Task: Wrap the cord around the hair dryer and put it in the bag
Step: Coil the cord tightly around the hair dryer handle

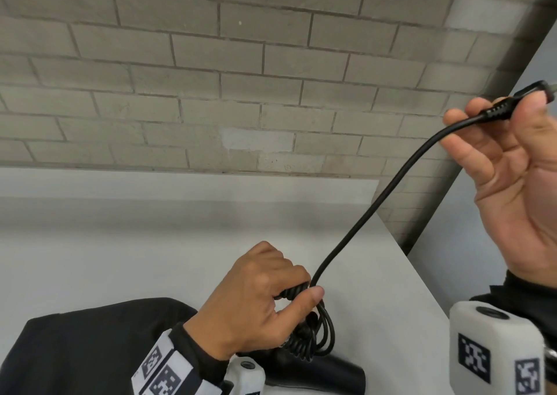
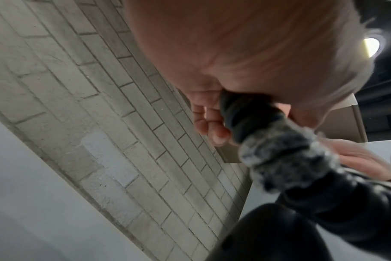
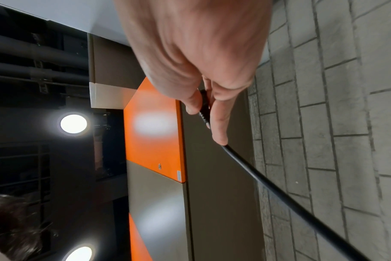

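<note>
A black hair dryer [image 1: 325,370] lies low on the grey table [image 1: 120,259], its handle wound with several turns of black cord [image 1: 319,331]. My left hand [image 1: 259,301] grips the wrapped handle [image 2: 246,116], thumb pressed over the coils. From there the free length of cord [image 1: 376,204] rises taut to the upper right. My right hand [image 1: 512,159], raised high at the right edge, pinches the plug end [image 1: 500,108] between thumb and fingers [image 3: 219,123]. A black bag [image 1: 96,343] lies flat at the lower left, partly under my left forearm.
A grey brick wall [image 1: 211,78] stands behind the table. The table's right edge [image 1: 404,253] runs diagonally near the dryer. An orange and grey panel [image 3: 154,130] and ceiling lights show in the right wrist view.
</note>
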The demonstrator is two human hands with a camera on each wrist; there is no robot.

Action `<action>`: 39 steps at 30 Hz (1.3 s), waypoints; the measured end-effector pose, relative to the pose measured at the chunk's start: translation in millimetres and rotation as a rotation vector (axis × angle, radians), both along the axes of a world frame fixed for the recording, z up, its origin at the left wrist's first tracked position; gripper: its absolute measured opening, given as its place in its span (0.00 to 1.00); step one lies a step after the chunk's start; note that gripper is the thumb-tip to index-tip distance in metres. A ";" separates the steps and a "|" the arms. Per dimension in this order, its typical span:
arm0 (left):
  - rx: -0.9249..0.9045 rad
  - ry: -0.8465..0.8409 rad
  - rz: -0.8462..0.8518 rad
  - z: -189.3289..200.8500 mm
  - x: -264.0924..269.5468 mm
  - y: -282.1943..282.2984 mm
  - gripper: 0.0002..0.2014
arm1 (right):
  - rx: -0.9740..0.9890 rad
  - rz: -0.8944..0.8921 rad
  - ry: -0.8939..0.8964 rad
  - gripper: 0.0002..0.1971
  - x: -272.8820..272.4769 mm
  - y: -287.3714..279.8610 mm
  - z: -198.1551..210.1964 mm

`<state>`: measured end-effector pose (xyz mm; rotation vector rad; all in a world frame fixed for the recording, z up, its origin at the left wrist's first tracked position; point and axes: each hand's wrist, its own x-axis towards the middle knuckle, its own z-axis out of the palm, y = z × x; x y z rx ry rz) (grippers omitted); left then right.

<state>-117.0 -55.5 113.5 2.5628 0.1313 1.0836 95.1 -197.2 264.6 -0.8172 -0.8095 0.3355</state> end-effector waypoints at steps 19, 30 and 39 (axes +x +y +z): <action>-0.031 0.005 -0.014 -10.5 -10.0 4.7 0.24 | -0.511 -0.154 0.297 0.16 -3.7 43.7 -158.4; -0.191 0.046 -0.022 -6.7 -6.8 7.4 0.13 | -0.769 0.304 0.071 0.11 -81.0 32.1 -171.4; -0.296 0.093 -0.004 -3.1 -2.2 3.8 0.15 | -0.692 0.329 0.211 0.08 -97.8 25.1 -156.6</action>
